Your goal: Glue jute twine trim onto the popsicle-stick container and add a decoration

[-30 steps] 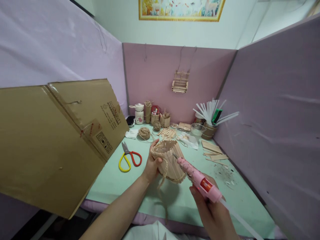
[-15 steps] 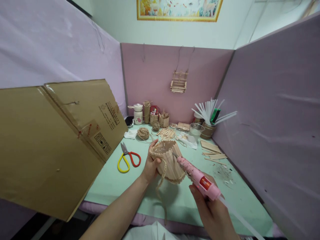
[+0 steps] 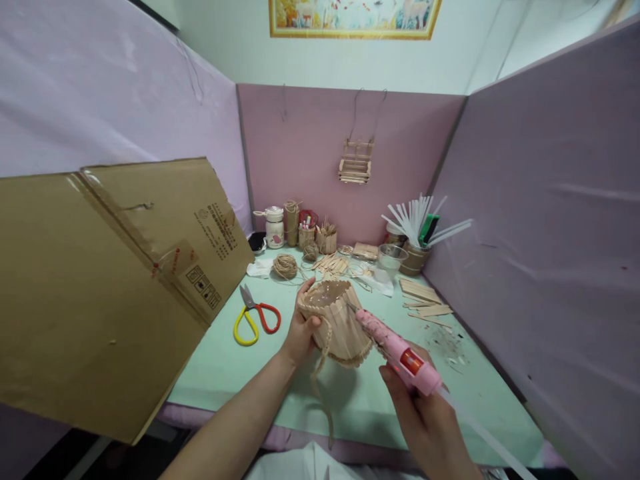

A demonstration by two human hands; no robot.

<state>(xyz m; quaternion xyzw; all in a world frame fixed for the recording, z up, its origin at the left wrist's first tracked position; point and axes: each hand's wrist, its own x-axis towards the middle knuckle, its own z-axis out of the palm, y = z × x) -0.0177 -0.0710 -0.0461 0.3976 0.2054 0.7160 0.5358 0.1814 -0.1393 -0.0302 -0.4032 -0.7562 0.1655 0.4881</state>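
Observation:
My left hand [image 3: 301, 333] grips a small basket [image 3: 345, 333] made of upright wooden craft sticks, tilted above the table. A braided cord [image 3: 327, 340] runs along part of its rim, and the loose end hangs down in front. In my right hand [image 3: 425, 407] is a pink hot glue gun [image 3: 395, 347] with a long clear glue stick [image 3: 485, 437] coming out of its back. The gun's nozzle is at the basket's outer wall just below the rim; whether it touches cannot be made out. The basket's far side is hidden.
Scissors [image 3: 255, 313] with yellow and red handles lie left of the basket. A big cardboard sheet [image 3: 125, 293] leans at the left. Behind are a twine ball [image 3: 285, 267], loose craft sticks [image 3: 333, 265], a plastic cup [image 3: 391, 259] and a pot of glue sticks [image 3: 414, 257]. Flat sticks [image 3: 425, 297] lie right.
The glue gun's nozzle has shifted very slightly along the basket's side. My left hand keeps its hold on the basket, and the whole view has moved a little.

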